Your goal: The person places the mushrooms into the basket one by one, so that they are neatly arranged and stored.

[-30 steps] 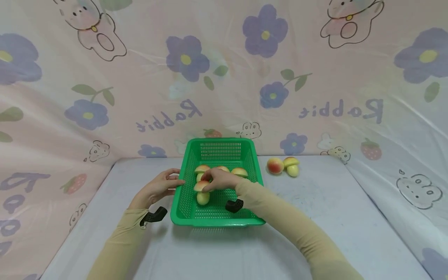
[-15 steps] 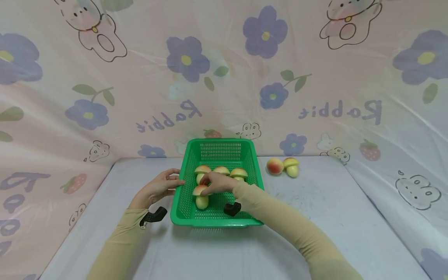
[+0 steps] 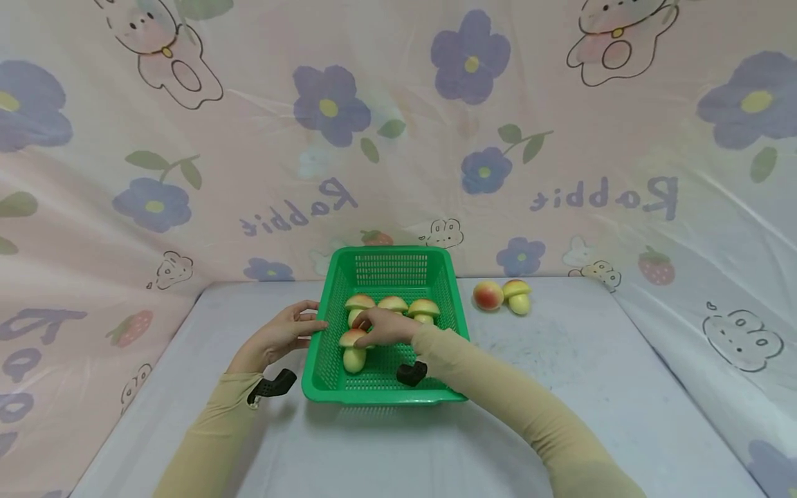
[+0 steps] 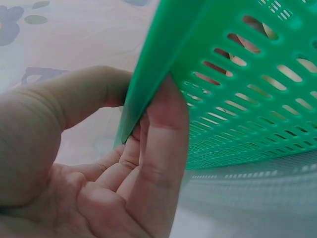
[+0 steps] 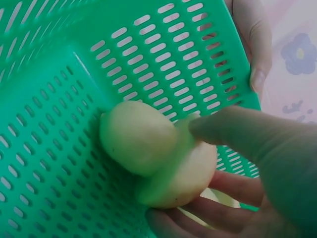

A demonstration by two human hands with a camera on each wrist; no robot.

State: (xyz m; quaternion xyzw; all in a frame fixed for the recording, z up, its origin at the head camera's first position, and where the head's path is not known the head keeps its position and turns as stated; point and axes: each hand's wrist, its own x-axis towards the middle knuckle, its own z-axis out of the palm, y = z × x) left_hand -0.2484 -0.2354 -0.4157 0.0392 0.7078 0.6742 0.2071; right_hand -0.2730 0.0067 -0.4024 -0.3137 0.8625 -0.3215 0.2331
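My left hand (image 3: 280, 337) holds the left rim of a green plastic basket (image 3: 386, 396). In the left wrist view the thumb is outside the rim (image 4: 163, 44) and a finger lies under it. Inside the basket, my right hand (image 3: 387, 327) grips the cap of a mushroom (image 3: 354, 360), with a yellow bulb-like stem and a red-tinged cap. The right wrist view shows this mushroom (image 5: 136, 136) close to the basket floor, thumb on one side of the cap and fingers on the other. Behind it stand more mushrooms of the same kind in a row, such as one at the right (image 3: 424, 306).
On the table (image 3: 560, 387), right of the basket, lie a round red-and-yellow thing (image 3: 488, 296) and another mushroom (image 3: 519, 304). A patterned cloth (image 3: 398, 166) hangs behind the table. A black wrist camera (image 3: 412, 373) sits at my right sleeve.
My right hand has moved the mushroom slightly left and toward the near side of the basket. The left hand has stayed on the rim.
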